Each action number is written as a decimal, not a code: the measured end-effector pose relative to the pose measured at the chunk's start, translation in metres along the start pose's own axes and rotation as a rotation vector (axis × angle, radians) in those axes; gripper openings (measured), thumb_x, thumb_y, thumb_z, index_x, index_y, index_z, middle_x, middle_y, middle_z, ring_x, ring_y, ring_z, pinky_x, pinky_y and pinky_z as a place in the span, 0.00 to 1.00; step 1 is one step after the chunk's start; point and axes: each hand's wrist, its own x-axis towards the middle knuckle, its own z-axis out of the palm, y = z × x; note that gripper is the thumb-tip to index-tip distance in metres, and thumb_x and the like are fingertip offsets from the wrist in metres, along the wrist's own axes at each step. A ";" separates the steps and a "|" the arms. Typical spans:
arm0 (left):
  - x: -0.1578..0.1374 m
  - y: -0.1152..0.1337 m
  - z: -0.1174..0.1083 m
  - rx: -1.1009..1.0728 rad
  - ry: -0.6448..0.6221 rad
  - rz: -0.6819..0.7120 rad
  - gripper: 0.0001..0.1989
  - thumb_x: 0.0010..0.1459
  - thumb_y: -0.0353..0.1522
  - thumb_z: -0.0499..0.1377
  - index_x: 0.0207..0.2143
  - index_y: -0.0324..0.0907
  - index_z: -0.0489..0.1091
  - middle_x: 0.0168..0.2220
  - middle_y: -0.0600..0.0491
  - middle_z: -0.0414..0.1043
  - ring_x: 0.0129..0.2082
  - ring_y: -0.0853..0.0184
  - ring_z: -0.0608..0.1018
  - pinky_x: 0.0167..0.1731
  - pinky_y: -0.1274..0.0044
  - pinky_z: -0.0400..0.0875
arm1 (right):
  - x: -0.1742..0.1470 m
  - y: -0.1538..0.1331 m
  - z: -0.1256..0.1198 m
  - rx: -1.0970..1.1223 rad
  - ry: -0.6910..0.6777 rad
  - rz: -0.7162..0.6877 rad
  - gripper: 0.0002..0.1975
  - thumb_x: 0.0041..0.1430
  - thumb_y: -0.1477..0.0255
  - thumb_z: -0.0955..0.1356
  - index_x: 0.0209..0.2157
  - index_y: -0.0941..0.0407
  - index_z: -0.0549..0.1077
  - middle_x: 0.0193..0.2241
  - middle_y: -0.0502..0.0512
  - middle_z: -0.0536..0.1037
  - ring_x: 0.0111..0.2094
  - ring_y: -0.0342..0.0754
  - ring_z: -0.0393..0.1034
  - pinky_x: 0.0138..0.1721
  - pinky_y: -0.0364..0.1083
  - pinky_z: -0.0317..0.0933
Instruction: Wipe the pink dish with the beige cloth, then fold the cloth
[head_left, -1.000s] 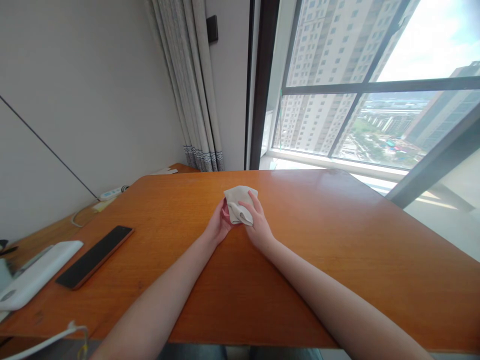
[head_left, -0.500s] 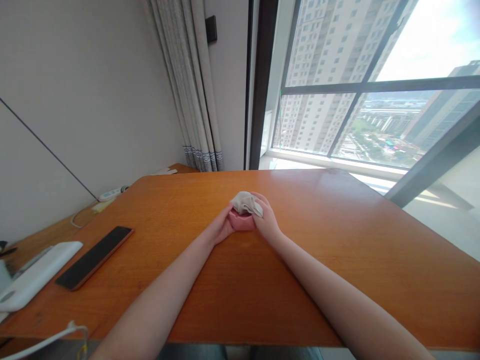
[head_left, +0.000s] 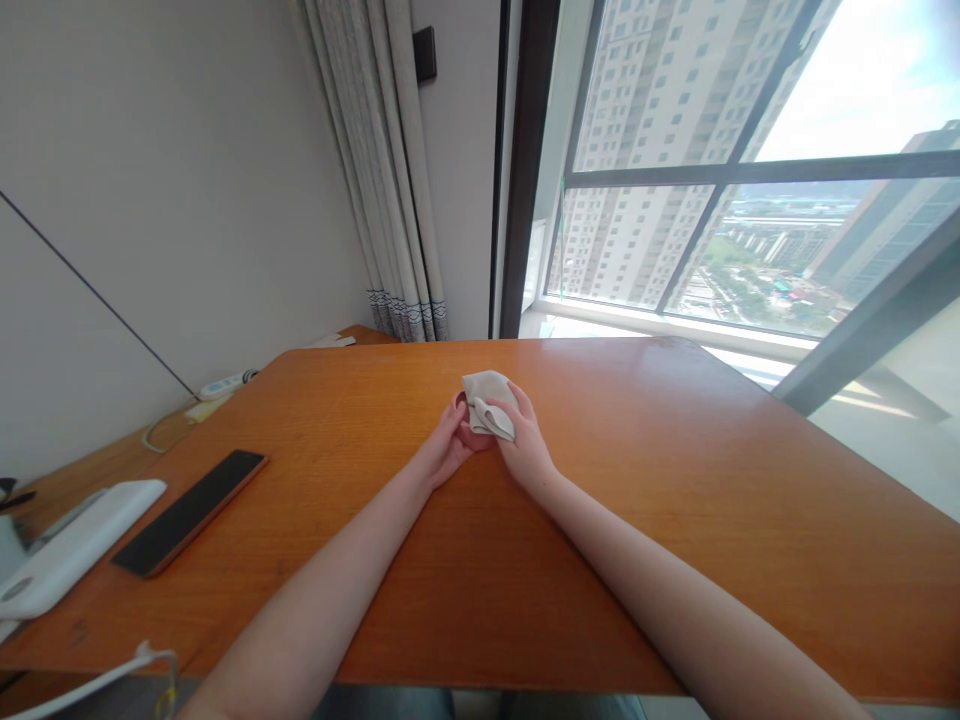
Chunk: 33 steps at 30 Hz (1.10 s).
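Head view shows both hands meeting in the middle of the orange bench. The left hand curls its fingers around a small pink thing, mostly hidden. The right hand pinches a grey cloth against it. A black phone lies far left.

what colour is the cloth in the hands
Pale grey-beige, plain; the cloth shows best in the head view, the only one.

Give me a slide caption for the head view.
Both hands, left and right, hold a cloth over a pink object.
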 end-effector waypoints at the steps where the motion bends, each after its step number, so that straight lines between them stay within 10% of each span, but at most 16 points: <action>1: -0.001 0.001 0.001 0.006 -0.023 -0.023 0.18 0.60 0.37 0.56 0.53 0.47 0.65 0.53 0.51 0.70 0.47 0.65 0.75 0.46 0.72 0.71 | 0.001 -0.002 -0.002 -0.001 0.006 -0.016 0.17 0.54 0.73 0.65 0.47 0.51 0.72 0.63 0.57 0.51 0.62 0.57 0.51 0.61 0.57 0.49; 11: -0.004 0.003 0.003 0.012 0.023 -0.134 0.19 0.62 0.37 0.53 0.49 0.34 0.69 0.49 0.44 0.73 0.52 0.59 0.73 0.55 0.69 0.64 | 0.008 -0.003 -0.017 0.088 -0.037 -0.140 0.14 0.51 0.77 0.63 0.40 0.52 0.73 0.56 0.55 0.64 0.58 0.54 0.59 0.59 0.54 0.53; 22: -0.001 0.009 0.005 -0.052 0.056 0.141 0.20 0.61 0.40 0.53 0.56 0.49 0.63 0.55 0.53 0.69 0.53 0.65 0.71 0.52 0.73 0.67 | -0.013 -0.021 0.009 0.092 -0.011 -0.067 0.21 0.58 0.72 0.63 0.53 0.48 0.68 0.66 0.51 0.41 0.66 0.55 0.39 0.63 0.56 0.43; 29: -0.006 0.005 0.004 0.047 -0.004 -0.121 0.23 0.61 0.42 0.53 0.52 0.37 0.68 0.51 0.43 0.72 0.51 0.58 0.73 0.51 0.68 0.67 | 0.003 -0.011 -0.014 0.180 0.034 -0.092 0.06 0.51 0.75 0.65 0.29 0.53 0.74 0.54 0.54 0.67 0.56 0.54 0.61 0.57 0.52 0.54; 33: -0.004 0.003 0.002 0.107 0.107 -0.115 0.18 0.60 0.37 0.55 0.47 0.33 0.71 0.48 0.42 0.74 0.49 0.59 0.75 0.52 0.71 0.66 | 0.008 -0.003 -0.014 0.213 -0.022 -0.081 0.08 0.52 0.73 0.64 0.33 0.53 0.74 0.52 0.55 0.69 0.54 0.53 0.63 0.56 0.52 0.57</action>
